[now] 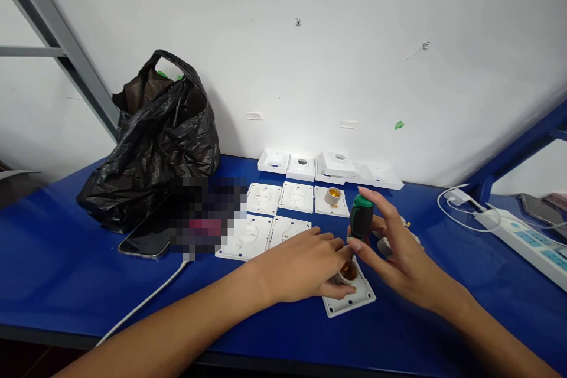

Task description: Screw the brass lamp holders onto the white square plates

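My right hand (398, 254) grips a screwdriver (362, 215) by its black and green handle, which stands nearly upright. Its shaft points down into a lamp socket (348, 271) with a brass-coloured inside. My left hand (310, 263) is closed around that socket, fingers on its far side and thumb at the front. Under the socket lies a square white base plate (352, 301) with holes along its edges. The screwdriver's tip is hidden inside the socket. Behind my hands, another lamp socket (333, 196) sits on its own white plate. More round socket parts (384, 246) show partly behind my right hand.
Several white plates (261, 199) lie in rows on the blue table (248, 319). White covers (301, 168) line the wall. At left are a black plastic bag (163, 136), a phone (144, 242) and a white cable (146, 301). A power strip (527, 242) lies at right.
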A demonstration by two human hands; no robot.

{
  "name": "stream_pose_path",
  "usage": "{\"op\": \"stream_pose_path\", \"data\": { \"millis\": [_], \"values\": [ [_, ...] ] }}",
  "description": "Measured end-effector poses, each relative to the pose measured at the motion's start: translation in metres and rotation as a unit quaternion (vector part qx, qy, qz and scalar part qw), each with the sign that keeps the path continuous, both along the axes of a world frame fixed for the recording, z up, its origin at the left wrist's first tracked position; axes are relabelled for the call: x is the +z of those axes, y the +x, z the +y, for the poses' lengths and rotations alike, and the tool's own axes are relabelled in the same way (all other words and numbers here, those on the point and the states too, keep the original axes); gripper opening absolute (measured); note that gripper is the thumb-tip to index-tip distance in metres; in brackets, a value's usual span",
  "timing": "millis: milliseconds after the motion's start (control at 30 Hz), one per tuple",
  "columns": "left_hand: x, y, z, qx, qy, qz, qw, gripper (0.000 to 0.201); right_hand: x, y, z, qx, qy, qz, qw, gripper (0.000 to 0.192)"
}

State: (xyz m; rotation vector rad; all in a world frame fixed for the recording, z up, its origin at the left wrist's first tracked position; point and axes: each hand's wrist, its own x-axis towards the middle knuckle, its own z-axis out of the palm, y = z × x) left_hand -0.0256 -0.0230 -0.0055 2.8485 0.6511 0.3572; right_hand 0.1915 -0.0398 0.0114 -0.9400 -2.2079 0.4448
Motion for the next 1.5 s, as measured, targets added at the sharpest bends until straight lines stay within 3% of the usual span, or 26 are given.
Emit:
{"op": "stream_pose_path", "data": {
  "millis": [433,567,767,1000,1233,1300,1367,1433,1500],
  "values": [
    [0.0,0.001,0.002,0.008,0.013,0.017,1.0,0.034,-0.011,0.001,-0.002,-0.018,0.11,0.15,0.982,0.071],
    [-0.001,0.001,0.003,0.005,0.008,0.016,1.0,0.034,-0.01,0.001,-0.001,0.013,0.07,0.131,0.989,0.07],
    [0.002,0.001,0.002,0.009,-0.004,0.032,0.999,0.035,-0.012,0.003,0.004,-0.015,0.094,0.194,0.976,0.069],
    [0.001,0.001,0.002,0.005,-0.004,0.014,1.0,0.033,-0.009,0.002,0.0,0.031,0.071,0.148,0.986,0.068],
    [0.0,0.0,0.002,0.009,0.009,0.009,1.0,0.033,-0.021,0.007,0.004,-0.109,0.204,0.164,0.959,0.069],
    [0.002,0.0,0.002,0.009,0.009,0.009,1.0,0.033,-0.016,0.007,0.003,-0.077,0.181,0.159,0.967,0.065],
    [0.003,0.001,0.001,0.011,0.003,0.015,1.0,0.033,-0.009,0.004,0.002,0.002,0.104,0.161,0.981,0.057],
    [0.005,0.001,0.001,0.014,-0.004,0.022,1.0,0.033,-0.005,0.001,0.002,0.041,0.047,0.162,0.985,0.053],
    [0.005,0.001,0.002,0.015,-0.005,0.028,0.999,0.033,-0.005,0.0,0.004,-0.007,0.117,0.198,0.973,0.053]
  ]
}}
